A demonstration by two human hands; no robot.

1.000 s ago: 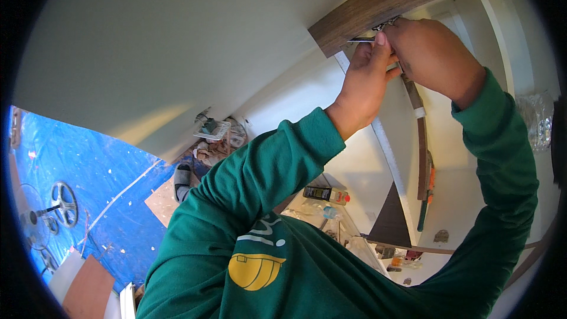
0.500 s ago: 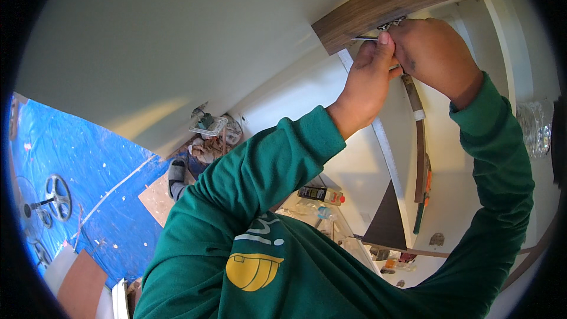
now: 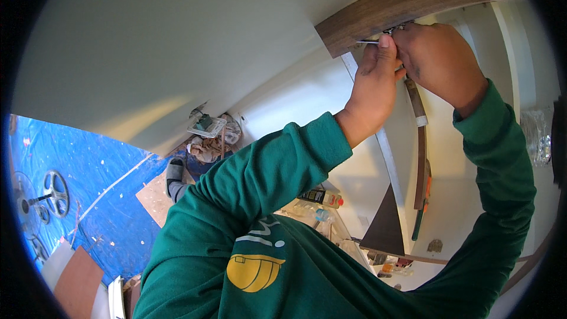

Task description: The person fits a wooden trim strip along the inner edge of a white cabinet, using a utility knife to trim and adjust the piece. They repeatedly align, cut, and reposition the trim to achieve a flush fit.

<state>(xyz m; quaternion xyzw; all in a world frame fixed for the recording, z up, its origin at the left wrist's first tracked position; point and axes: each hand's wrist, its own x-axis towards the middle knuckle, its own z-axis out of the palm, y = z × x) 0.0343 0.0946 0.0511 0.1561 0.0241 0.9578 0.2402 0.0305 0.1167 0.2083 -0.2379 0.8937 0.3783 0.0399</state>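
Note:
Both my hands are raised together at the upper right, just under a brown wood-grain strip [image 3: 378, 9]. My left hand [image 3: 373, 88] is closed in a pinch, thumb upward. A thin metal rod [image 3: 367, 41] sticks out leftward from beside its thumb; its other end is hidden. Touching the left fingers, my right hand [image 3: 440, 59] is curled into a fist, and whatever it grips is hidden behind its back. A small metal fitting, perhaps a hinge [image 3: 397, 28], shows between the strip and the right knuckles.
A large pale panel [image 3: 177, 35] spans the upper left. Lower down are a white basket [image 3: 208, 127], a bottle with a red cap [image 3: 322, 197] and a green-and-orange tool [image 3: 423, 207]. Blue sheeting [image 3: 118, 218] covers the floor at left, with handwheels [image 3: 56, 194] on it.
The whole view has shifted slightly, so the hands and strip sit a little lower and farther right. Both hands keep nearly the same grip and place against the strip.

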